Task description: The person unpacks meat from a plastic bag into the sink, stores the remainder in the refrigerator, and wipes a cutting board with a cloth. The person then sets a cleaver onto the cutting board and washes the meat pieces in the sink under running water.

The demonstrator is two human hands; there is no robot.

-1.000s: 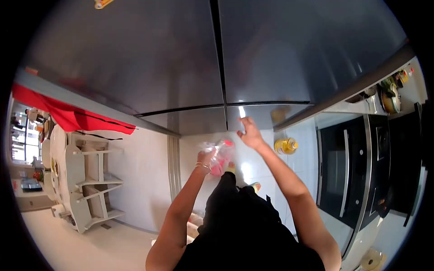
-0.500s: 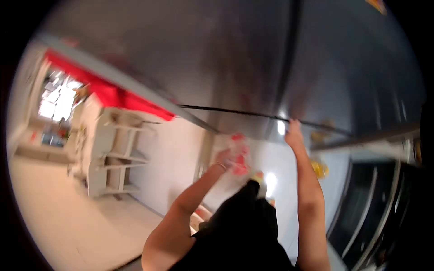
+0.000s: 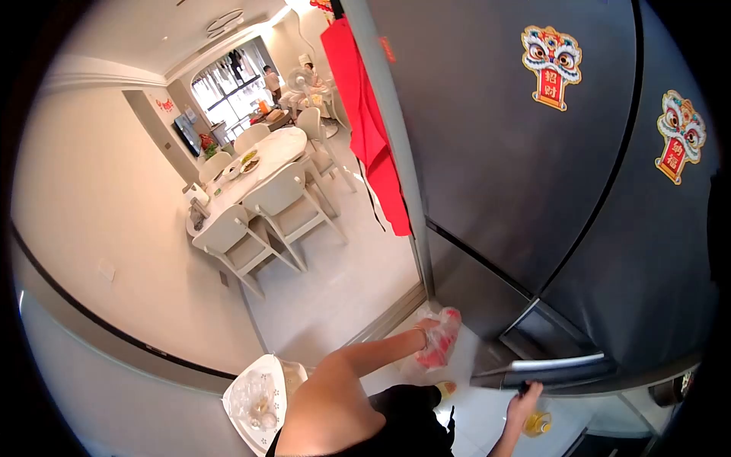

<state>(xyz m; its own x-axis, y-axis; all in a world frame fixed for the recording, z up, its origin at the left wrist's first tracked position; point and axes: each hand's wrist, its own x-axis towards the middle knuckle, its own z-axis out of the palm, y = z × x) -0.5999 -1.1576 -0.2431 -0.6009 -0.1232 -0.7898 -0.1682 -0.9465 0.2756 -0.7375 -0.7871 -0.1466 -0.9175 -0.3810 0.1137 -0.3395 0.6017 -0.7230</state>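
My left hand (image 3: 426, 327) is closed on a clear plastic bag (image 3: 445, 344) with red things inside, hanging low in front of the dark fridge (image 3: 487, 137). The lower right fridge drawer (image 3: 567, 370) stands partly out. My right hand (image 3: 524, 402) has its fingers wrapped at the drawer's front edge. Close beside that hand, a bottle of yellow oil (image 3: 539, 424) is on the floor.
A red cloth (image 3: 369, 129) hangs at the fridge's left side. Beyond lie a dining table (image 3: 282, 148) and several chairs. A white rack (image 3: 236, 407) with a plastic bag is at lower left. Two people are far back.
The view has swung left, bringing the dining room into sight. The lower right drawer, shut before, is now partly out with my right hand at its edge. My left hand still holds the bag.
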